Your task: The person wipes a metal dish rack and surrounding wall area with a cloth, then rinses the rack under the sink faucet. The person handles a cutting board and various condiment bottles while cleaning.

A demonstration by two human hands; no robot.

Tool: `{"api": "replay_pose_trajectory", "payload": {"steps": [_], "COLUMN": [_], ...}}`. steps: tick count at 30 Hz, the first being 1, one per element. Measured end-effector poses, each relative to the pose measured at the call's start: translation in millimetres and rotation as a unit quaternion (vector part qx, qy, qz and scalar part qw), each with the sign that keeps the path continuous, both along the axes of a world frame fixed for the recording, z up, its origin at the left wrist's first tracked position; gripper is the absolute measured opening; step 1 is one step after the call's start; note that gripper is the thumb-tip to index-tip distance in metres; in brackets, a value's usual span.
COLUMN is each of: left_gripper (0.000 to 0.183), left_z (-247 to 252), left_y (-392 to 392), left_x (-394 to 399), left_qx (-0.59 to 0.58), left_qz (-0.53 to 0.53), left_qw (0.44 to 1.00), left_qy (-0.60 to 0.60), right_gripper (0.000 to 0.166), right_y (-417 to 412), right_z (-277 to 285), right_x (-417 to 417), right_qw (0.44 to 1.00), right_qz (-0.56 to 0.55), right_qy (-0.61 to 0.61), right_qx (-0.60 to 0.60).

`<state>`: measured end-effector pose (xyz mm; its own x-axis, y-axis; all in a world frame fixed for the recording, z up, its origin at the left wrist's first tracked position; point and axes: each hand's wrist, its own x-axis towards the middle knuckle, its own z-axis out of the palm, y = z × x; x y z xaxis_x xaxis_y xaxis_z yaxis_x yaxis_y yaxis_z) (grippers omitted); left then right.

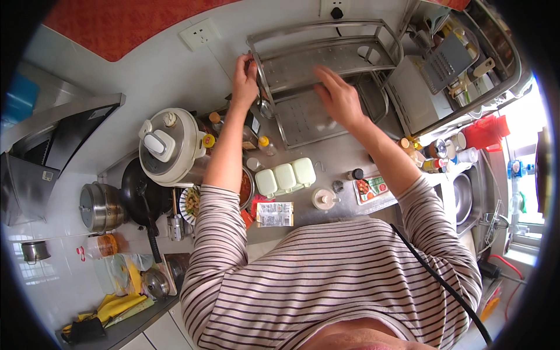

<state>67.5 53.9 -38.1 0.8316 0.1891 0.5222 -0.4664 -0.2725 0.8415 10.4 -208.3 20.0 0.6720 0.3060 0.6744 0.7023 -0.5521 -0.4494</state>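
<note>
A two-tier stainless steel rack (306, 70) stands against the wall on the metal counter. My left hand (246, 85) is at its left end, the fingers bent at the frame post; whether they grip the post or something behind it, I cannot tell. A metal ladle or spoon (265, 108) hangs just beside that wrist. Over the rack's front part is my right hand (339, 96), slightly blurred, with fingers apart and nothing held. In front of the rack lie a pale green three-lid seasoning box (285, 177), a yellow-capped bottle (267, 145) and a small dark-lidded jar (355, 174).
At left stand a white-and-steel pressure cooker (168, 148), a black wok (140, 192) and a plate of food (190, 205). A loaded dish rack (455, 118) is at right, above jars and near the sink (463, 197). A pump-top container (324, 198) sits near the counter edge.
</note>
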Motion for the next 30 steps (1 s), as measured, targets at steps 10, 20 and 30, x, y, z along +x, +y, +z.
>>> {"api": "replay_pose_trajectory", "payload": {"steps": [10, 20, 30], "left_gripper": [0.012, 0.025, 0.012], "left_z": [18.0, 22.6, 61.4], "left_y": [-24.2, -2.2, -53.0], "left_x": [-5.8, -18.6, -60.6], "left_qx": [-0.057, -0.068, 0.057], "left_qz": [0.06, 0.031, 0.219], "left_qw": [0.994, 0.996, 0.951], "left_qy": [-0.069, -0.042, -0.21], "right_gripper": [0.017, 0.03, 0.027], "right_y": [22.0, 34.2, 18.4], "right_z": [-9.2, -22.0, -19.9], "right_x": [33.5, 34.6, 38.9], "right_qw": [0.978, 0.957, 0.965], "right_qz": [-0.016, 0.004, -0.004], "right_qy": [-0.004, 0.051, 0.083], "right_qx": [-0.21, -0.284, -0.25]}}
